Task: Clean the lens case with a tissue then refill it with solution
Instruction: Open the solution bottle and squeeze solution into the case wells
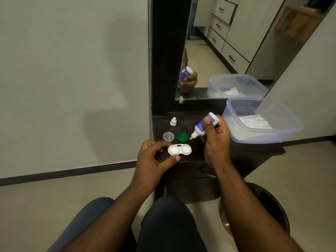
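right grip: right hand [215,137] wrapped round the bottle [204,125], thumb on its side, nozzle tilted down-left, uncapped
nozzle: hangs just above and right of the case [179,150], not yet over a well; no drop visible
left grip: left hand [154,157] pinches the case's left end, thumb at the near rim, fingers curled over the far rim
case: white, 2 open wells, flat on the desk [254,148] near its front edge, between the 2 hands
step: refill, judged; wiping looks done since no tissue is in either hand
fill state: cannot tell if either well holds liquid
next move: bring the nozzle over 1 well, squeeze gently, then the other; left hand should keep the case steady
risk: tip touching the case, or overfilling so solution runs onto the desk
after that: 2 lids go back on
lids: clear lid [168,136] and green lid [182,137] side by side just behind the case
bottle cap: cap [173,121] upright, further back
tub: clear tub [261,120] with white tissues at the desk's right, near the right hand
desk: dark, narrow, drawer handle under the front edge
room: mirror [236,42] behind the desk, plain wall left, pale floor, black bin [269,206] at lower right
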Demonstrator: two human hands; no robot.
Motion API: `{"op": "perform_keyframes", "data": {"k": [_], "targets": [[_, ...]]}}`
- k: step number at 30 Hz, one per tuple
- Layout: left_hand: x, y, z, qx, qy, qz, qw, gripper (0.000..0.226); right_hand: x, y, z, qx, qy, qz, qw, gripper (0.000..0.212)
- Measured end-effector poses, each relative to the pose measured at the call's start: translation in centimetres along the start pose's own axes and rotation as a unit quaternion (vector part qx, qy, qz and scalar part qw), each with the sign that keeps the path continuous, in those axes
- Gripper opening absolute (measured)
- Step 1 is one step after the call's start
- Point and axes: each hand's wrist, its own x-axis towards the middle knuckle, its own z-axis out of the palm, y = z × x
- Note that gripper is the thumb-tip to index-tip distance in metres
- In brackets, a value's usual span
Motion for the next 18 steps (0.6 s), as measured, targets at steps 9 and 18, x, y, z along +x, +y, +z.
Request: {"op": "perform_keyframes", "data": {"k": [9, 18], "targets": [[-0.3, 0.6, -0.4, 0.003, 0.015, 0.006, 1.000, 0.049, 0.7, -0.1, -0.7, 0.096, -0.007, 0.058, 0.994, 0.017], [6.7, 3.6, -2.0, 0.018, 0.046, 0.001, 0.999, 0.021, 1.6, 0.8, -1.1, 0.092, -0.055, 0.078, 0.991, 0.049]]}}
